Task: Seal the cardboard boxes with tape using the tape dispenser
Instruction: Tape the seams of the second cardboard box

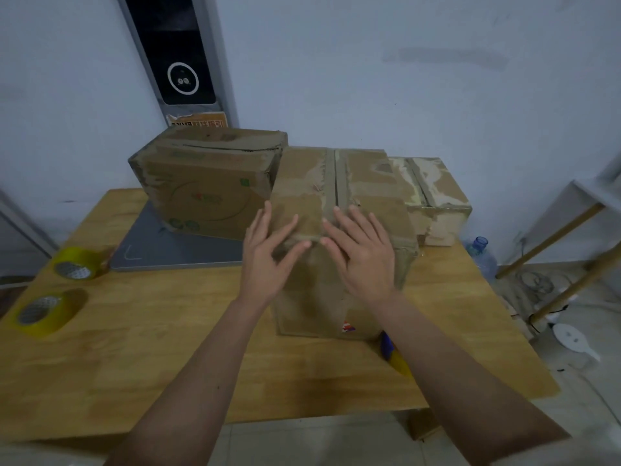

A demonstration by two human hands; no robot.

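Note:
A tall cardboard box [366, 183] stands in the middle of the wooden table, its top flaps closed along a centre seam. My left hand [268, 253] lies flat with spread fingers on the box's near top edge, left of the seam. My right hand [363, 253] lies flat the same way, right of the seam, its thumb tip close to the left thumb. Neither hand holds anything. A blue and yellow object, perhaps the tape dispenser [395, 356], lies on the table by the box's near right corner, partly hidden by my right forearm.
A wide box [201, 183] sits back left on a grey board [161, 253]. A smaller torn box [437, 196] sits back right. Two yellow tape rolls [79, 264] [47, 312] lie at the table's left edge [20, 364]. A water jug [482, 253] and wooden rack stand right.

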